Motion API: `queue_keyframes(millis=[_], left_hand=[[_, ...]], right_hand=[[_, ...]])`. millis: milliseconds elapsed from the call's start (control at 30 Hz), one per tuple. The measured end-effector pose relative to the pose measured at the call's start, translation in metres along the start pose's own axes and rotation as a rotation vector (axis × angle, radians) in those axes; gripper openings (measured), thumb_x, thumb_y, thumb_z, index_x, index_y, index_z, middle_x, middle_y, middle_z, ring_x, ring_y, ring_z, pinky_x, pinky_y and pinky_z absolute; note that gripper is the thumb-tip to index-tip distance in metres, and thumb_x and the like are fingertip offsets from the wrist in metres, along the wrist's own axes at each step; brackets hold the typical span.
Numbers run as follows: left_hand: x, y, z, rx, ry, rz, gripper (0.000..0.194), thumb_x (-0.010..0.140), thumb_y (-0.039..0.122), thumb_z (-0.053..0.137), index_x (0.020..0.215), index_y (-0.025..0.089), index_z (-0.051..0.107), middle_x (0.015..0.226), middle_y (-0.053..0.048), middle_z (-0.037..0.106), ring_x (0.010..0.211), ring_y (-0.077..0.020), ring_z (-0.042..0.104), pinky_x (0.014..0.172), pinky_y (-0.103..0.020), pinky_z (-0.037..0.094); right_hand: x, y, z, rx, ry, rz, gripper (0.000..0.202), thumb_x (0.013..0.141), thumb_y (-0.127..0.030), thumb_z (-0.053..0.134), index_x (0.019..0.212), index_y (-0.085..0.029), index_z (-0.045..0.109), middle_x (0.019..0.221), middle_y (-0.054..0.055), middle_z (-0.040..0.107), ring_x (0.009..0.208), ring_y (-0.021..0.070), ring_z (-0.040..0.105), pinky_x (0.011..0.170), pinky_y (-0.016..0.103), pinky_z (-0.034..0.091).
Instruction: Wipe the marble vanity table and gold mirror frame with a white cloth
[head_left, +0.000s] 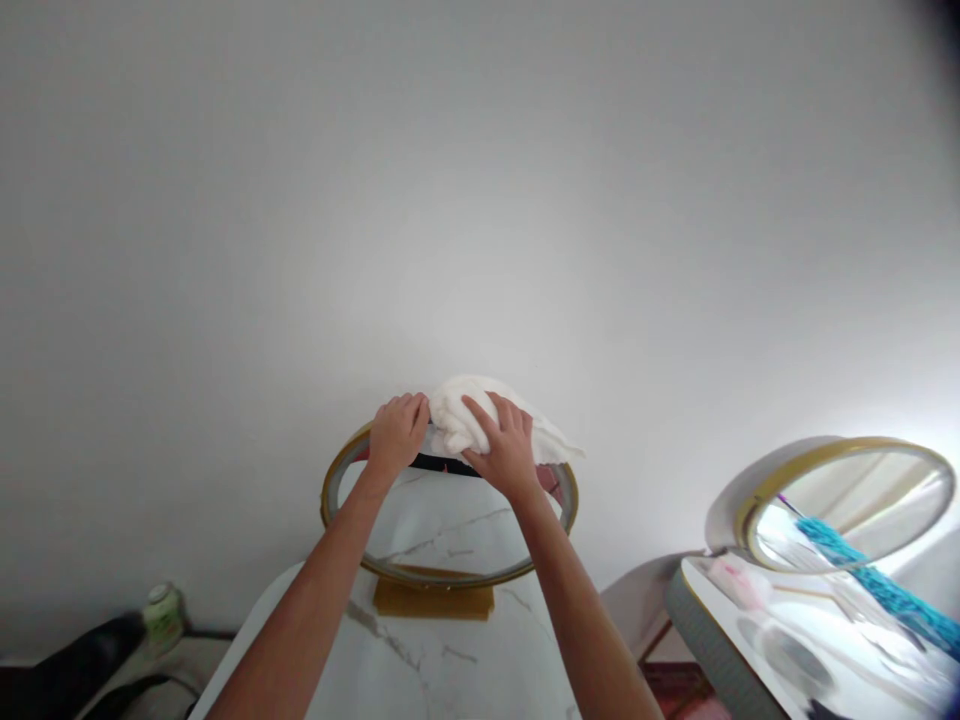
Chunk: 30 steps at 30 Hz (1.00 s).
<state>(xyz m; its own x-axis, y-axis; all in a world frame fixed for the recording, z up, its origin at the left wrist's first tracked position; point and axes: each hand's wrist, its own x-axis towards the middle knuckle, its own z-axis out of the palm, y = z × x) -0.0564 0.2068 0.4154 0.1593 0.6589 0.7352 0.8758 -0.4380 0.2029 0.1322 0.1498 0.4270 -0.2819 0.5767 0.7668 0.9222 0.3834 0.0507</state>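
An oval mirror [450, 525] with a gold rim stands on a gold base [433, 600], on a white marbled tabletop [390, 665]. My left hand [400, 430] is closed over the mirror's upper left rim. Against the upper right of the rim, my right hand [506, 440] presses a bunched white cloth [461, 410], whose loose end hangs to the right. Part of the rim is hidden behind the cloth and hands.
To the right, a second table [705, 610] bears another gold-rimmed oval mirror [885, 500], a teal fuzzy item [870, 575] and a pink and white item [739, 582]. A green can [163, 618] is at lower left. A grey wall [480, 200] rises behind.
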Motion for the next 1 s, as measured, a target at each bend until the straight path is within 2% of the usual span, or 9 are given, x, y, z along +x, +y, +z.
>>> queue_keyframes(millis=[267,500,767,1000], left_hand=[[0.003,-0.001,0.005,-0.041,-0.005,0.025,0.039,0.096,0.035,0.022,0.082,0.02,0.055,0.08,-0.005,0.059,0.082,-0.0197,0.053,0.075,-0.031,0.035],[0.001,-0.003,0.004,-0.015,0.005,-0.001,0.04,0.097,0.035,0.021,0.082,0.02,0.055,0.078,-0.005,0.057,0.081,-0.0199,0.052,0.072,-0.03,0.033],[-0.001,-0.003,0.006,-0.013,-0.001,-0.009,0.042,0.097,0.036,0.019,0.083,0.02,0.056,0.078,-0.005,0.057,0.082,-0.0199,0.051,0.072,-0.03,0.033],[0.0,-0.003,0.006,-0.039,0.003,0.001,0.041,0.097,0.036,0.02,0.081,0.02,0.054,0.078,-0.005,0.056,0.08,-0.0196,0.051,0.07,-0.03,0.032]], right_hand=[[-0.004,0.014,-0.001,-0.043,-0.012,0.008,0.064,0.077,-0.041,0.062,0.135,-0.034,0.037,0.13,0.007,0.037,0.115,0.0295,0.036,0.094,0.042,0.029],[-0.031,0.043,0.001,0.053,0.05,0.156,0.065,0.074,-0.038,0.062,0.133,-0.029,0.037,0.13,0.009,0.038,0.118,0.0284,0.038,0.093,0.041,0.032],[-0.082,0.072,0.013,0.189,0.274,0.392,0.062,0.074,-0.044,0.058,0.13,-0.027,0.038,0.126,0.009,0.043,0.114,0.0284,0.044,0.088,0.044,0.039],[-0.133,0.088,0.04,0.335,0.485,0.629,0.065,0.075,-0.044,0.057,0.131,-0.02,0.035,0.122,0.012,0.045,0.111,0.0259,0.047,0.091,0.042,0.041]])
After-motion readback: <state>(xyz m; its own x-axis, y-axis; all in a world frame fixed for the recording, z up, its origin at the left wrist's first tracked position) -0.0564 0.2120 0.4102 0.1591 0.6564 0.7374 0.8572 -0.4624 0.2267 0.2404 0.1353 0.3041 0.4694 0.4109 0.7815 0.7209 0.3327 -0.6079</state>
